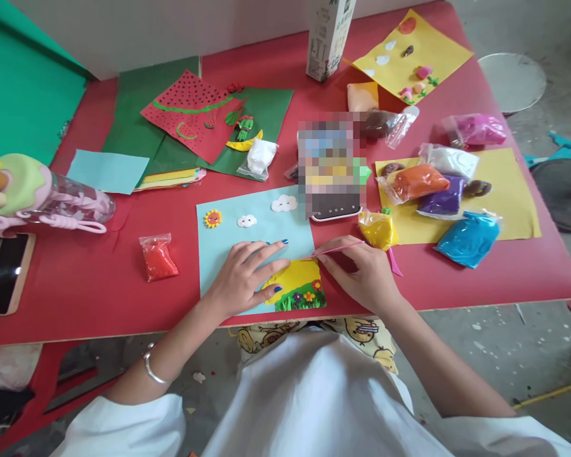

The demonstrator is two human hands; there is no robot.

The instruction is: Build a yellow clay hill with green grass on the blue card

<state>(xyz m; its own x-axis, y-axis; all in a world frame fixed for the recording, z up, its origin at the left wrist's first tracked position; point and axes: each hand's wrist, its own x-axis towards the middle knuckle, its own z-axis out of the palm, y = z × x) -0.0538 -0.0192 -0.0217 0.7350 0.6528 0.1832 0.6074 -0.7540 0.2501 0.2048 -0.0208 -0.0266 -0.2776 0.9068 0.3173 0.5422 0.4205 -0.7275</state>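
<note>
A light blue sheet of paper lies before me, with a clay sun and two white clay clouds at its top. Yellow clay covers its lower right part, above green clay grass with small flowers. My left hand rests on the sheet with fingers spread, partly over the yellow clay. Between thumb and fingers, my right hand pinches a thin pink clay tool. Its tip reaches the yellow clay's upper edge.
A phone overlaps the sheet's upper right corner. Bags of clay, yellow, orange and blue, lie right; a red bag lies left. Behind are a watermelon picture and a carton. A bottle lies left.
</note>
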